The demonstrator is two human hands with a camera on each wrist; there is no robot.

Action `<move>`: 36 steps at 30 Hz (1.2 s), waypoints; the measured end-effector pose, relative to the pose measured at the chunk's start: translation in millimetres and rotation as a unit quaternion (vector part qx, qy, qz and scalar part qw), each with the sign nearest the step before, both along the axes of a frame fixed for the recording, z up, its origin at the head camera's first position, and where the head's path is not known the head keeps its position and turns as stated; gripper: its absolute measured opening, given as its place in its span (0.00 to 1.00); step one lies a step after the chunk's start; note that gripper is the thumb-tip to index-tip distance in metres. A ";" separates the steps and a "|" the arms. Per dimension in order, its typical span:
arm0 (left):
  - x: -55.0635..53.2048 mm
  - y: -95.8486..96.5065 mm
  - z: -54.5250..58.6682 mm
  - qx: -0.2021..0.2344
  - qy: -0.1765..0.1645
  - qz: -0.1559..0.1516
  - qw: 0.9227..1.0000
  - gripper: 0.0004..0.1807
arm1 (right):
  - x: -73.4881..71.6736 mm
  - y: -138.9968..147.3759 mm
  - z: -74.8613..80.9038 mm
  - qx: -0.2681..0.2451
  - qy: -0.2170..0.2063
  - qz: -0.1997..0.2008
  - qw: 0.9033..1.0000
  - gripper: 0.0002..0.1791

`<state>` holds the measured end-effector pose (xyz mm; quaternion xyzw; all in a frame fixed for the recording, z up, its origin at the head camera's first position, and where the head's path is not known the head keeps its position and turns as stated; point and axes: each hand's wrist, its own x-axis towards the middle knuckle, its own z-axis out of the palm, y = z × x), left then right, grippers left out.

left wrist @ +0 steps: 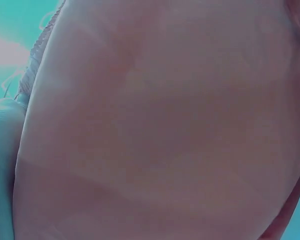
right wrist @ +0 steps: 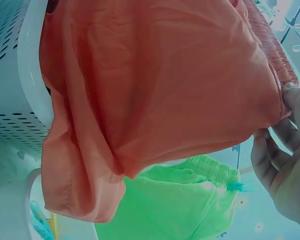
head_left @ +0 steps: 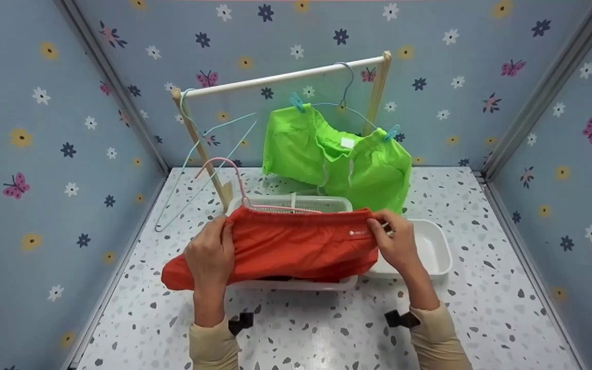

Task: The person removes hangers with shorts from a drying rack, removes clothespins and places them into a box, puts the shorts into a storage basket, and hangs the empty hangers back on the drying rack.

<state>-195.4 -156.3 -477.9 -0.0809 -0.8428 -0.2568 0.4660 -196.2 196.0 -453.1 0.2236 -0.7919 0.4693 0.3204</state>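
Red shorts are stretched sideways by the waistband between both hands, over a white basket. My left hand grips the waistband's left end, thumb on the near side. At the right end, beside a small white logo, my right hand pinches the waistband; the right wrist view also shows this hand at the gathered edge. A pink hanger rises behind the waistband, its hook tilted left and its lower part hidden by the cloth. In the left wrist view the shorts' fabric fills most of the picture.
Behind stands a rack with a white rail. Bright green shorts hang from a blue hanger by blue clothespins. A light blue hanger hangs at left. A white tray holding clothespins sits right of the basket.
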 end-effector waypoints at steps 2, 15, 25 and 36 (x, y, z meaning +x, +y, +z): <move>-0.9 0.4 0.4 0.007 0.005 0.005 1.000 0.08 | 0.4 0.6 0.3 -0.001 -0.003 -0.003 1.000 0.05; -2.8 10.2 6.1 0.029 -0.005 -0.002 1.000 0.09 | -1.5 1.1 -13.0 -0.022 -0.040 0.027 0.999 0.06; -7.4 13.9 16.8 0.007 0.006 -0.035 0.999 0.09 | -0.1 4.8 -14.3 -0.035 -0.072 0.016 0.997 0.07; -13.7 19.2 17.2 -0.025 0.019 -0.086 0.996 0.05 | -16.1 8.7 -32.3 -0.016 0.092 -0.070 0.993 0.09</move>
